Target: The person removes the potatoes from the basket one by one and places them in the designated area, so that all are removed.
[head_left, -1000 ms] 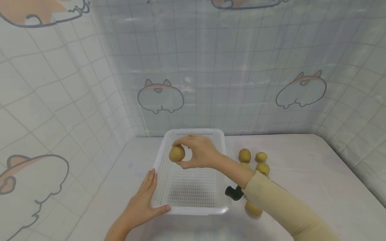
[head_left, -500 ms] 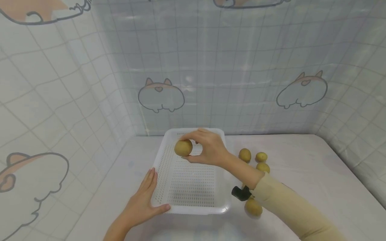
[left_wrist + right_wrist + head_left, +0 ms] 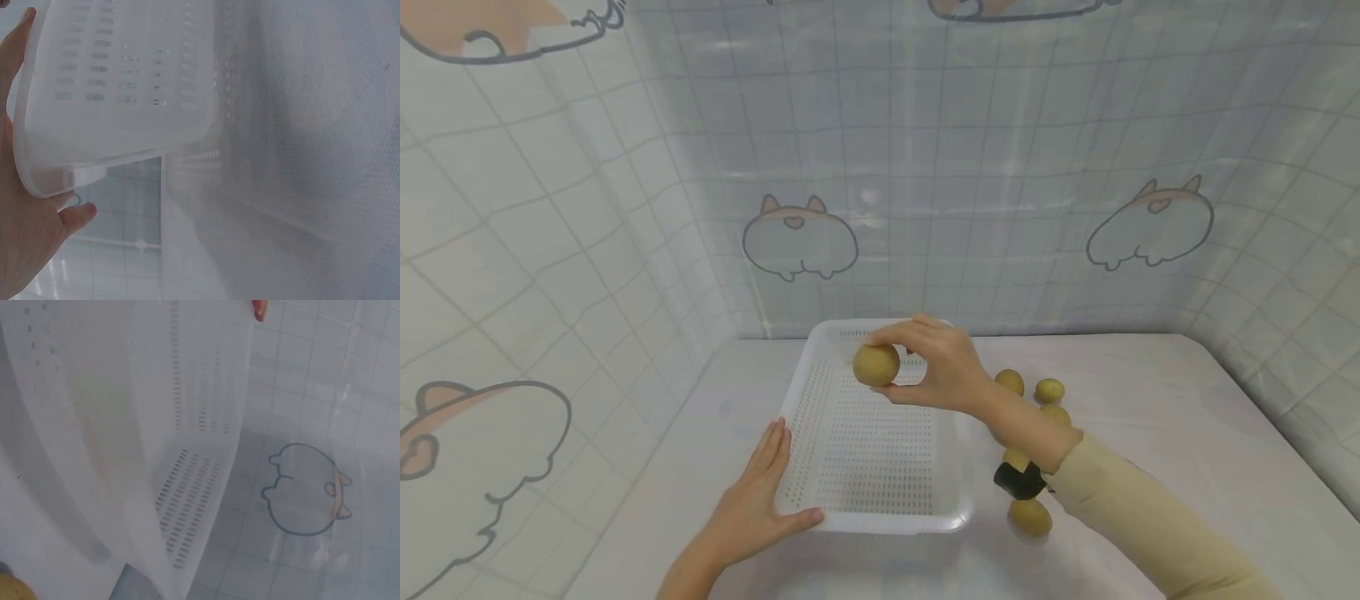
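Note:
In the head view, my right hand [image 3: 936,367] pinches a round yellow-brown potato [image 3: 876,365] between thumb and fingers. It holds the potato above the far half of a white perforated plastic basket [image 3: 880,522]. My left hand [image 3: 748,508] rests against the basket's near left corner, straight fingers along the left rim and thumb at the front rim. The left wrist view shows that hand [image 3: 28,231] against the outside of the basket's wall [image 3: 125,119]. At the top of the right wrist view, a fingertip [image 3: 260,309] shows over the basket [image 3: 194,440]; the held potato is out of frame there.
Several potatoes [image 3: 1030,517] lie on the white tabletop [image 3: 1150,417] right of the basket, some partly covered by my right forearm. A black wrist mount [image 3: 1019,481] sits under that forearm. A grid-patterned curtain [image 3: 970,250] closes off the back and sides.
My right hand has moved to the right and slightly away over the basket, carrying the potato with it. The left hand and the basket have stayed in place.

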{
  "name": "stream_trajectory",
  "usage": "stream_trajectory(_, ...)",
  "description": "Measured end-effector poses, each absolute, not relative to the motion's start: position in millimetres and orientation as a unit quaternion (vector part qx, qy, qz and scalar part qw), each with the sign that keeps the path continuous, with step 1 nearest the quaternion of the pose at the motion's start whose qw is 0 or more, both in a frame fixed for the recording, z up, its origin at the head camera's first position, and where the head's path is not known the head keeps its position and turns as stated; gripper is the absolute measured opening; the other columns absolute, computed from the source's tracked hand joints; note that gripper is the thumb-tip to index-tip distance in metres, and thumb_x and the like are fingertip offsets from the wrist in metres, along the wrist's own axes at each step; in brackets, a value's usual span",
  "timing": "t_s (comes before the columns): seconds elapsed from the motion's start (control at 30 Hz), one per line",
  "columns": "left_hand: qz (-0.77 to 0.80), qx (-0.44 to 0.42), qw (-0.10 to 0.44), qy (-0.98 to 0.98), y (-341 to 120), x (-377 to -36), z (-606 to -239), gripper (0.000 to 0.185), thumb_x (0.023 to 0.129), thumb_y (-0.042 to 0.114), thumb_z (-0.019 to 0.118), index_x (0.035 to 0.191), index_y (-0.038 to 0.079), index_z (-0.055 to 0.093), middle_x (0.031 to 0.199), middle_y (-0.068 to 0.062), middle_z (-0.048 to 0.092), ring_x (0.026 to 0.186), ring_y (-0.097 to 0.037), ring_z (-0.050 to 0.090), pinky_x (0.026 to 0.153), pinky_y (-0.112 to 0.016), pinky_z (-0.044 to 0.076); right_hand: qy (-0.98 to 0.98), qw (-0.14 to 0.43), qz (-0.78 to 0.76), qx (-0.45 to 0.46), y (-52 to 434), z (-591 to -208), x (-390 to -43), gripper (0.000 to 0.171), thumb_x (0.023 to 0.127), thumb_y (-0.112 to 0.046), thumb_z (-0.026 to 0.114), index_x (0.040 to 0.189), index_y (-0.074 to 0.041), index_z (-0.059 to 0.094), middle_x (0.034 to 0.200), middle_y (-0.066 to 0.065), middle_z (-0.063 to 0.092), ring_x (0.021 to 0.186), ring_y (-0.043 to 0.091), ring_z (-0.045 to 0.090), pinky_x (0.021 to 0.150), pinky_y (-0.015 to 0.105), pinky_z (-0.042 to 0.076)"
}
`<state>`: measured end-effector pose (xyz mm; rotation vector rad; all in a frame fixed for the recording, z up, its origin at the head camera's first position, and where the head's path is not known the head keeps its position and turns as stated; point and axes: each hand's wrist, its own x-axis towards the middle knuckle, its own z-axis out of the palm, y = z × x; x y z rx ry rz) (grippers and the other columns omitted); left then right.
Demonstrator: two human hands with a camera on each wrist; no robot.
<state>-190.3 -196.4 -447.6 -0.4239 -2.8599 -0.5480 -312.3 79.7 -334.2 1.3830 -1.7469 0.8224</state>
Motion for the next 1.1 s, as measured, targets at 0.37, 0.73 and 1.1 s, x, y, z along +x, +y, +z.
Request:
stream_trajectory(0.37, -0.185, -0.14, 0.093, -0.968, -195.8, -191.3, -448.5, 0.114, 0.065, 0.065, 0.064, 0.142, -0.004, 0.014, 0.15, -0.014, 0.003, 0.138, -0.025, 0.001, 0.101, -0.053, 0.024, -0.689, 0.375, 0.324, 0.528, 107.3, -338.8, -313.2, 0.049, 0.062, -0.027, 0.078, 0.107, -0.014, 0.063, 0.104, -0.006, 0.064, 0.081, 0.008, 0.055, 0.061, 0.02, 0.047)
stream_trajectory(0.73, -0.185, -0.141, 0.091, -0.968, -196.8, -193.4, -447.1, 0.114, 0.067, 0.064, 0.064, 0.142, -0.004, 0.012, 0.151, -0.01, -0.003, 0.138, -0.022, -0.004, 0.101, -0.053, 0.024, -0.692, 0.403, 0.318, 0.507, 130.3, -337.9, -313.6, 0.05, 0.058, -0.022, 0.078, 0.105, -0.014, 0.065, 0.101, -0.007, 0.065, 0.076, 0.007, 0.053, 0.058, 0.019, 0.046)
stream_trajectory(1.1, -0.185, -0.143, 0.085, -0.969, -195.9, -192.8, -446.8, 0.114, 0.066, 0.064, 0.064, 0.141, -0.005, 0.012, 0.151, -0.011, -0.003, 0.137, -0.023, -0.004, 0.102, -0.054, 0.023, -0.703, 0.414, 0.311, 0.487, 152.4, -341.8, -310.6, 0.05, 0.057, -0.022, 0.077, 0.104, -0.013, 0.065, 0.097, -0.006, 0.066, 0.073, 0.008, 0.051, 0.059, 0.018, 0.044)
